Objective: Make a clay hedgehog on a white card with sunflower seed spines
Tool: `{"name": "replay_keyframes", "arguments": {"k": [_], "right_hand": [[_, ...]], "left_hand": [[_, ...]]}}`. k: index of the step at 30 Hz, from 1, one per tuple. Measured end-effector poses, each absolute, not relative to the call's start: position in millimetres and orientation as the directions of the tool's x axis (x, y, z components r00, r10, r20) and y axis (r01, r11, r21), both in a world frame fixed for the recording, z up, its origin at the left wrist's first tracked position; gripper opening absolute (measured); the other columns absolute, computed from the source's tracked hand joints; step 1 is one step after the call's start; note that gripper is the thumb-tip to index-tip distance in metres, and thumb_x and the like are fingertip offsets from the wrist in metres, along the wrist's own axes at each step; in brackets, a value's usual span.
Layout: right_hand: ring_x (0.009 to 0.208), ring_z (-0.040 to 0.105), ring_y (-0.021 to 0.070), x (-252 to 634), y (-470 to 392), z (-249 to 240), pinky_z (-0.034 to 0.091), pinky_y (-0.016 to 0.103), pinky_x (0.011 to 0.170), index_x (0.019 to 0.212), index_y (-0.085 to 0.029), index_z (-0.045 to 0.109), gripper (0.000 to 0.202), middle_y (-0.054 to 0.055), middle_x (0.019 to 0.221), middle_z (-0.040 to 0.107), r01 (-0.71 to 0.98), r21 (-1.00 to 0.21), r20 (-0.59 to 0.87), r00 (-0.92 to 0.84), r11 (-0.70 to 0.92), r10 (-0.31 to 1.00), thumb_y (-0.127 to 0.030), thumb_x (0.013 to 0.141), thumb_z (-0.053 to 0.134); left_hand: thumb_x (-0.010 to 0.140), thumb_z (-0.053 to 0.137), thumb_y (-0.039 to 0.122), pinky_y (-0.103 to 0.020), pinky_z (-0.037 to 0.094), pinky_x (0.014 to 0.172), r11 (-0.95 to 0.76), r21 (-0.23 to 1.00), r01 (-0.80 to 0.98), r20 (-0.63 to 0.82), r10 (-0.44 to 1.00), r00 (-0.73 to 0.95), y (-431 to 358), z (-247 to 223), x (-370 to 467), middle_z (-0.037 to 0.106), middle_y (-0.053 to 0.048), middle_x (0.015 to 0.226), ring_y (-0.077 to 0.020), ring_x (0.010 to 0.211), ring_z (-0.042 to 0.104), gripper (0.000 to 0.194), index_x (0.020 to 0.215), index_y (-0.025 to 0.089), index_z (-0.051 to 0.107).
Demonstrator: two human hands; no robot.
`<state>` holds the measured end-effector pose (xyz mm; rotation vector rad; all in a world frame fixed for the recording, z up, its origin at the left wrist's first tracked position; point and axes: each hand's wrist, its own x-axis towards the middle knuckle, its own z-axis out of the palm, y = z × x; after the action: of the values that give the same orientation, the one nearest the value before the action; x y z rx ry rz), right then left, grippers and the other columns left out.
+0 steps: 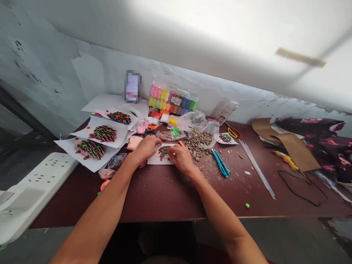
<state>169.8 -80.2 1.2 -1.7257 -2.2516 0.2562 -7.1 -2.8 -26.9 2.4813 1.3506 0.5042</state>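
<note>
A small white card (156, 161) lies on the table with striped sunflower seeds (164, 150) stuck upright in a peach-coloured clay shape. My left hand (148, 147) is at the card's left side, its fingers bent and drawn together; anything in them is too small to make out. On the right side of the seeded shape, my right hand (181, 158) has its fingertips pinched together, and what they hold is hidden. A heap of loose sunflower seeds (200, 142) spreads just right of this hand. Soft clay pieces and bags (134, 143) lie beyond my left hand.
Finished seed hedgehogs on paper (103, 134) are stacked at left, near a white power strip (41, 183). Clay packs (173, 101) and a phone (132, 87) stand behind. Rightward lie a blue cutter (220, 163), scissors (233, 132), glue sticks (258, 170) and a yellow glue gun (287, 160).
</note>
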Motion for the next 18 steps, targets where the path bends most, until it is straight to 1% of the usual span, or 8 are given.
{"name": "replay_keyframes", "arguments": {"k": [2, 5, 8, 10, 12, 13, 15, 18], "right_hand": [[0.081, 0.062, 0.0149, 169.5, -79.9, 1.0, 0.039, 0.031, 0.099, 0.087, -0.023, 0.073, 0.023, 0.001, 0.086, 0.07, 0.907, -0.323, 0.125, -0.242, 0.27, 0.962, -0.02, 0.094, 0.051], [0.076, 0.062, 0.0136, 169.5, -79.8, -0.3, 0.034, 0.034, 0.106, 0.084, -0.023, 0.073, 0.023, 0.0, 0.082, 0.07, 0.907, -0.318, 0.148, -0.241, 0.277, 0.959, -0.019, 0.093, 0.052], [0.076, 0.063, 0.0133, 171.6, -80.1, 0.3, 0.031, 0.034, 0.11, 0.082, -0.024, 0.071, 0.015, -0.002, 0.08, 0.07, 0.916, -0.306, 0.16, -0.219, 0.259, 0.963, -0.02, 0.09, 0.059], [0.084, 0.065, 0.0151, 175.4, -79.9, 3.1, 0.036, 0.031, 0.105, 0.084, -0.024, 0.071, 0.01, -0.001, 0.082, 0.071, 0.924, -0.309, 0.149, -0.188, 0.226, 0.971, -0.02, 0.087, 0.062], [0.092, 0.065, 0.0169, 181.4, -79.0, 7.5, 0.042, 0.027, 0.093, 0.087, -0.024, 0.071, 0.01, 0.0, 0.087, 0.072, 0.937, -0.305, 0.128, -0.139, 0.172, 0.982, -0.021, 0.088, 0.061], [0.091, 0.065, 0.0172, 184.9, -78.1, 10.0, 0.043, 0.025, 0.085, 0.088, -0.024, 0.071, 0.011, 0.001, 0.089, 0.073, 0.947, -0.294, 0.116, -0.097, 0.127, 0.989, -0.021, 0.088, 0.06], [0.088, 0.065, 0.0176, 192.2, -76.0, 14.6, 0.041, 0.025, 0.074, 0.093, -0.023, 0.072, 0.018, 0.004, 0.095, 0.073, 0.969, -0.246, 0.099, 0.003, 0.022, 0.995, -0.024, 0.093, 0.054], [0.091, 0.065, 0.0182, 200.6, -73.2, 18.7, 0.039, 0.025, 0.071, 0.097, -0.024, 0.074, 0.027, 0.006, 0.101, 0.072, 0.981, -0.179, 0.049, 0.079, -0.069, 0.996, -0.031, 0.098, 0.048]], "left_hand": [[0.085, 0.048, 0.012, -0.031, 0.048, 0.09, -0.528, 0.394, 0.752, 0.167, 0.846, 0.507, -2.5, -26.9, -7.1, 0.073, -0.009, 0.098, -0.021, 0.095, 0.065, 0.033, 0.099, 0.019, 0.077], [0.085, 0.048, 0.012, -0.032, 0.048, 0.09, -0.526, 0.4, 0.751, 0.163, 0.847, 0.506, -2.4, -26.6, -7.1, 0.073, -0.009, 0.099, -0.0222, 0.095, 0.065, 0.033, 0.099, 0.019, 0.077], [0.086, 0.048, 0.012, -0.032, 0.048, 0.09, -0.523, 0.408, 0.748, 0.16, 0.848, 0.505, -2.8, -26.1, -7.2, 0.073, -0.01, 0.099, -0.0231, 0.096, 0.065, 0.033, 0.1, 0.018, 0.077], [0.086, 0.048, 0.012, -0.031, 0.048, 0.09, -0.523, 0.409, 0.748, 0.157, 0.847, 0.507, -3.1, -25.6, -7.2, 0.073, -0.01, 0.099, -0.0226, 0.097, 0.065, 0.032, 0.1, 0.018, 0.077], [0.087, 0.049, 0.012, -0.031, 0.047, 0.09, -0.524, 0.407, 0.748, 0.154, 0.847, 0.509, -3.2, -25.1, -7.3, 0.073, -0.009, 0.099, -0.0225, 0.097, 0.065, 0.032, 0.1, 0.018, 0.077], [0.087, 0.049, 0.013, -0.031, 0.047, 0.09, -0.523, 0.406, 0.749, 0.152, 0.847, 0.509, -3.2, -24.9, -7.3, 0.073, -0.01, 0.1, -0.0227, 0.097, 0.065, 0.031, 0.1, 0.018, 0.077], [0.087, 0.05, 0.013, -0.032, 0.047, 0.09, -0.523, 0.406, 0.749, 0.151, 0.847, 0.509, -3.1, -24.8, -7.3, 0.073, -0.01, 0.1, -0.0233, 0.097, 0.065, 0.031, 0.1, 0.017, 0.077], [0.087, 0.049, 0.013, -0.03, 0.048, 0.09, -0.526, 0.395, 0.753, 0.154, 0.846, 0.51, -2.9, -25.1, -7.4, 0.073, -0.009, 0.099, -0.0223, 0.096, 0.065, 0.031, 0.099, 0.018, 0.077]]}}
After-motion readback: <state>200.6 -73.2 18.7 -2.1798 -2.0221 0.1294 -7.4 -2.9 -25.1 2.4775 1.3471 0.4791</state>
